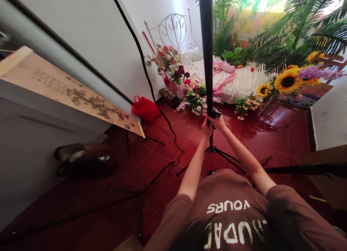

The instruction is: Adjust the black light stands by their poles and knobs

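Observation:
A tall black light stand (208, 56) rises upright in front of me, its splayed legs (214, 150) resting on the red tiled floor. My left hand (206, 128) is wrapped round the pole just below a black clamp knob (216, 113). At the knob, slightly higher, my right hand (218, 120) grips the same pole, its fingers closed about the collar. The pole partly hides the fingers of both hands. Above them the stand runs out of the top of the view.
Flower bunches (199, 95) and a white-draped bed (244, 79) lie ahead. Sunflowers (287, 81) and palm fronds (295, 23) fill the right. At left are a hanging scroll (81, 88), a red bag (146, 108) and a black cable (169, 122). Another stand's legs (146, 189) cross the floor.

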`<move>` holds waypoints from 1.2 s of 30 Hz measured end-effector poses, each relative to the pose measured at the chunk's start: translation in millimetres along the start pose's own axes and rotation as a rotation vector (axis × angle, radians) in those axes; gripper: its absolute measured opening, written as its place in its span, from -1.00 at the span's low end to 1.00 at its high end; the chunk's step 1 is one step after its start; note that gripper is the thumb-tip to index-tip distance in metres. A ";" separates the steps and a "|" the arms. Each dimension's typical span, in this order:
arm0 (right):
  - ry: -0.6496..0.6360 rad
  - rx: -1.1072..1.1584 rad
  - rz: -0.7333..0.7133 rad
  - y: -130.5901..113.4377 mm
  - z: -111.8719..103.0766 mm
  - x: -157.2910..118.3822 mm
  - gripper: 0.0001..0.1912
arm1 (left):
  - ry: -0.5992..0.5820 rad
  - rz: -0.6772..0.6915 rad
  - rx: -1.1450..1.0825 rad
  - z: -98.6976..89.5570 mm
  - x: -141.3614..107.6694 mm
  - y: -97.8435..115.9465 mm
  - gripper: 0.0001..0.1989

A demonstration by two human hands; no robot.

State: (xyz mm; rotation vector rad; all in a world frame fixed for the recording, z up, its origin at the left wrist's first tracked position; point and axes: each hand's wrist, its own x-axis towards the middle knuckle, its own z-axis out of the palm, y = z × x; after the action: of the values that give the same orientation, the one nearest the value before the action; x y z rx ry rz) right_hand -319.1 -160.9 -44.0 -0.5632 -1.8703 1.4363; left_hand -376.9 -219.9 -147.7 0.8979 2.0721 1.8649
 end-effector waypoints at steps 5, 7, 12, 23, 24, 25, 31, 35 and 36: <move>0.110 -0.012 -0.047 12.7 -23.4 -58.0 -0.46 | -0.023 0.007 0.013 -0.3 -2.4 3.0 -0.64; 0.130 -0.109 -0.083 16.5 -32.0 -78.8 -0.61 | -0.004 0.012 0.038 0.3 -3.7 4.6 -0.61; -0.012 -0.299 -0.116 30.1 -43.8 -100.1 -0.79 | 0.050 -0.015 0.076 3.2 -4.2 4.9 -0.55; 0.072 0.240 0.310 46.4 -29.8 -96.5 -0.46 | 0.021 0.019 0.050 1.4 -7.0 14.1 -0.56; 0.096 0.330 0.372 45.7 -28.8 -95.0 -0.47 | 0.021 0.013 0.052 1.2 -7.1 15.1 -0.56; 0.116 0.402 0.420 44.8 -28.6 -93.5 -0.48 | 0.019 0.006 0.056 1.1 -7.1 16.0 -0.56; 0.043 0.155 0.352 41.6 -39.6 -88.8 -0.52 | 0.027 -0.001 0.049 1.8 -7.4 16.6 -0.55; 0.088 -0.184 0.167 43.3 -42.3 -85.9 -0.58 | 0.019 0.025 0.020 2.8 -7.6 14.3 -0.54; 0.107 -0.243 0.145 43.6 -41.9 -84.2 -0.62 | 0.022 0.038 0.015 2.9 -7.6 13.9 -0.54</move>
State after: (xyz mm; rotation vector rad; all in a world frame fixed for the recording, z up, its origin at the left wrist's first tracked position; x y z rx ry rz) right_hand -235.5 -180.3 -102.2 -0.8914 -1.9638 1.2484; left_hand -365.3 -221.6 -136.8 0.9308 2.0991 1.8883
